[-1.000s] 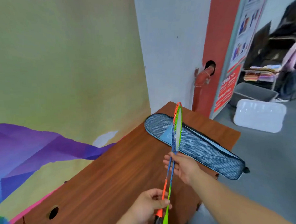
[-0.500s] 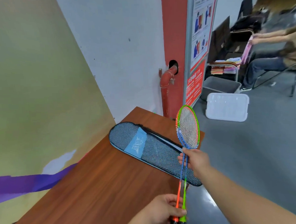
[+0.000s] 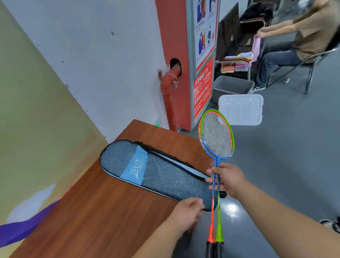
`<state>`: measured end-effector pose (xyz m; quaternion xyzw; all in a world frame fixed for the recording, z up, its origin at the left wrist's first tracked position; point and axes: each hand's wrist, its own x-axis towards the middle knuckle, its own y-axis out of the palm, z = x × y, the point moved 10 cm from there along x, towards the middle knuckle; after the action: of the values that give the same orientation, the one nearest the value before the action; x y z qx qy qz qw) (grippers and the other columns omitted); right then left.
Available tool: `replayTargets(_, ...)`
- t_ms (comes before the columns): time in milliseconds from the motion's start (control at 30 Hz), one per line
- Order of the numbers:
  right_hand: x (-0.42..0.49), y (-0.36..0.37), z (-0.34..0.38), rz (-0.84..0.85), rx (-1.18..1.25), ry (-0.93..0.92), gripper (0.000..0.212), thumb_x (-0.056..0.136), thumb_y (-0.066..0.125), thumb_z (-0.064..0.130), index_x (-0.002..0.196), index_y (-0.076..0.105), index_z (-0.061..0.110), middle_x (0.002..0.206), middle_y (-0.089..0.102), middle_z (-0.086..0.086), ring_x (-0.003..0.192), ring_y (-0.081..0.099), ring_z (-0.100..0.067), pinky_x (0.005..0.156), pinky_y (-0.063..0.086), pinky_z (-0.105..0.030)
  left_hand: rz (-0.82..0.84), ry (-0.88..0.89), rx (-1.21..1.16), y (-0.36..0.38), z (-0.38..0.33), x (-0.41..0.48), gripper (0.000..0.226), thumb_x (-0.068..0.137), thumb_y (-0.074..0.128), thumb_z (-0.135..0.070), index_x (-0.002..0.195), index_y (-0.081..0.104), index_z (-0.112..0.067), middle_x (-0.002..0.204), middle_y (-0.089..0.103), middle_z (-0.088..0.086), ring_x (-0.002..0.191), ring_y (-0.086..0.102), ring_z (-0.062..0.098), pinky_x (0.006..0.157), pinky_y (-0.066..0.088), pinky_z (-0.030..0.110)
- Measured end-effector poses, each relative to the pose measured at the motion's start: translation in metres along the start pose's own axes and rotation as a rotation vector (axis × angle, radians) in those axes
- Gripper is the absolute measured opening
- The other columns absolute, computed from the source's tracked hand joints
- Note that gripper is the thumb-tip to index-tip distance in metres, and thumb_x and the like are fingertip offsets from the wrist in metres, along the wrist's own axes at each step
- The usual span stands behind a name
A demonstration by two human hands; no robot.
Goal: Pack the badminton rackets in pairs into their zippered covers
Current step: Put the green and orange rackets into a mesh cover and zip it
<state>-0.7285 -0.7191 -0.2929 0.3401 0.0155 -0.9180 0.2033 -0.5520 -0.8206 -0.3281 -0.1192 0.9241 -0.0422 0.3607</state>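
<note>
On my far left I see a painted wall, and below it the brown table [image 3: 91, 218] running toward the corner. The mesh cover [image 3: 147, 168] with its blue band lies flat on the table, its rounded end toward the wall and its narrow end at the table's near right edge. A red pipe [image 3: 169, 98] comes out of the pillar behind it.

The left hand [image 3: 187, 211] is at the narrow end of the cover. It is blurred, and I cannot tell whether its fingers grip the mesh or only touch it.

Just right of that, the rackets [image 3: 216, 135] stand upright as a stacked pair, one with an orange shaft and one with a green one. Their heads overlap above the floor past the table edge, and their black grips reach the bottom edge of my view. The right hand [image 3: 229, 179] has its fingers curled round both shafts just under the heads.

Farther right, a clear lid [image 3: 241, 110] lies on the floor beside a grey bin [image 3: 233, 85], and a seated person [image 3: 306, 33] handles pink cloth.
</note>
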Motion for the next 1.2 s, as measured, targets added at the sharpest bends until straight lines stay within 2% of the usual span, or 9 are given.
replayTargets(133,0.000,-0.024,0.001,-0.051,-0.057,-0.008,0.013,0.103,0.066,0.006,0.114,0.068,0.013,0.099,0.080,-0.017,0.078,0.077,-0.037,0.087,0.061,-0.068,-0.083,0.205,0.670,-0.011,-0.018,0.041,0.063,0.101,0.055,-0.040,0.158,0.040,-0.019,0.164,0.039,0.002,0.152,0.034,0.022,0.126,0.022,0.028)
replayTargets(267,0.001,-0.038,-0.004,-0.069,-0.150,-0.018,0.015,0.102,0.067,0.008,0.115,0.071,0.014,0.098,0.081,-0.014,0.073,0.076,-0.035,0.076,0.064,-0.060,-0.051,0.068,0.879,-0.017,0.024,0.058,0.084,0.087,0.046,-0.059,0.162,0.028,-0.023,0.163,0.039,0.008,0.148,0.039,0.031,0.123,0.032,0.039)
replayTargets(367,0.001,-0.043,-0.014,-0.039,-0.258,0.006,0.014,0.101,0.068,0.010,0.112,0.073,0.018,0.097,0.081,-0.012,0.076,0.076,-0.036,0.078,0.064,-0.060,-0.196,0.009,1.021,-0.034,0.035,0.039,0.063,0.092,0.043,-0.057,0.146,0.042,-0.025,0.147,0.055,0.007,0.134,0.052,0.033,0.110,0.045,0.050)
replayTargets(567,-0.005,-0.022,-0.053,0.103,-0.617,0.119,0.024,0.089,0.074,0.006,0.105,0.076,0.024,0.110,0.077,-0.015,0.076,0.077,-0.031,0.065,0.058,-0.039,-0.061,-0.693,1.228,-0.104,0.105,-0.033,0.062,0.097,0.057,-0.046,0.154,0.045,-0.025,0.159,0.039,0.000,0.147,0.037,0.040,0.114,0.029,0.071)
replayTargets(633,-0.008,-0.003,-0.067,0.151,-0.744,0.139,0.024,0.087,0.074,0.007,0.103,0.076,0.026,0.113,0.075,-0.015,0.081,0.081,-0.033,0.064,0.057,-0.040,-0.179,-0.723,1.176,-0.133,0.121,-0.047,0.058,0.094,0.059,-0.033,0.150,0.051,-0.019,0.154,0.048,0.004,0.140,0.047,0.043,0.108,0.038,0.068)
replayTargets(700,-0.010,0.015,-0.080,0.207,-0.868,0.135,0.021,0.088,0.071,0.007,0.099,0.077,0.024,0.099,0.073,-0.010,0.079,0.081,-0.033,0.065,0.059,-0.045,-0.360,-0.554,1.022,-0.144,0.127,-0.046,0.050,0.093,0.053,-0.025,0.142,0.052,-0.016,0.145,0.054,0.007,0.133,0.055,0.035,0.105,0.049,0.055)
replayTargets(900,-0.022,0.055,-0.108,0.292,-1.070,0.117,0.020,0.082,0.072,0.010,0.090,0.078,0.027,0.079,0.067,-0.006,0.077,0.082,-0.036,0.062,0.061,-0.044,-0.523,-0.331,0.759,-0.154,0.162,-0.049,0.036,0.097,0.062,-0.026,0.127,0.050,-0.012,0.131,0.060,0.011,0.120,0.064,0.029,0.102,0.052,0.042)
replayTargets(1000,-0.024,0.062,-0.112,0.308,-1.124,0.127,0.025,0.082,0.071,0.010,0.088,0.078,0.033,0.089,0.074,-0.009,0.070,0.081,-0.030,0.060,0.062,-0.040,-0.649,-0.298,0.517,-0.171,0.169,-0.062,0.025,0.095,0.070,-0.024,0.106,0.050,-0.011,0.115,0.066,0.014,0.106,0.067,0.031,0.091,0.052,0.040)
replayTargets(1200,-0.024,0.054,-0.119,0.299,-1.130,0.175,0.028,0.079,0.076,0.005,0.096,0.078,0.027,0.113,0.072,-0.024,0.065,0.079,-0.031,0.059,0.062,-0.044,-0.657,-0.282,0.557,-0.180,0.180,-0.074,0.013,0.098,0.060,-0.019,0.100,0.053,-0.009,0.113,0.063,0.014,0.102,0.064,0.031,0.085,0.050,0.038)
